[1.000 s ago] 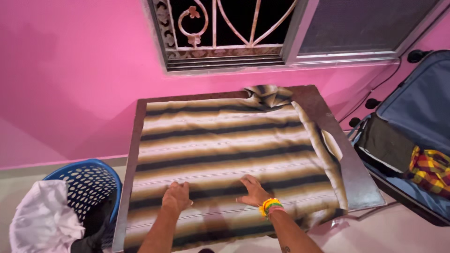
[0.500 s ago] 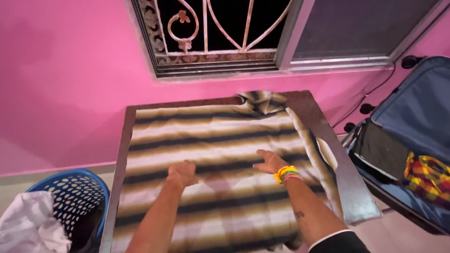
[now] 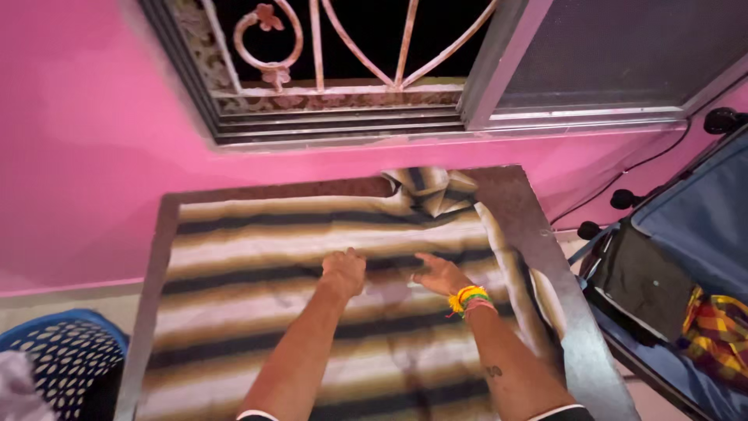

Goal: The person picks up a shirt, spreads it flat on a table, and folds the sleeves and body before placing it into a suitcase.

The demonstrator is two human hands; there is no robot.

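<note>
**Striped cloth under two flat hands**

Striped cloth [image 3: 312,312], in bands of cream, tan and near-black, spread flat over most of a dark metal surface [image 3: 538,234]. Bunched into a small crumpled fold at the far edge, just below the window. Draped along the right side too, with a narrow strip hanging near the surface's right rim.

Left hand [image 3: 344,270] laid knuckles-up on the cloth, fingers curled loosely and pressed down near the middle of the far half. Right hand [image 3: 439,273] just beside it, palm down, fingers spread and pointing left across the stripes, touching the fabric. Nothing pinched or lifted by either one. Bright bracelets [image 3: 467,299] in yellow, green and pink around the right wrist; small dark mark further down that forearm.

Pink wall [image 3: 86,156] behind the surface. Window above it with a curled metal grille [image 3: 312,47], darkness beyond the bars, and a grey screened pane to the right.

Blue perforated basket [image 3: 62,359] at lower left, beside the surface, with a bit of white fabric at the very edge. Open blue suitcase [image 3: 686,234] on the right, well apart from both hands, with a red-and-yellow plaid cloth [image 3: 721,331] lying inside.
</note>
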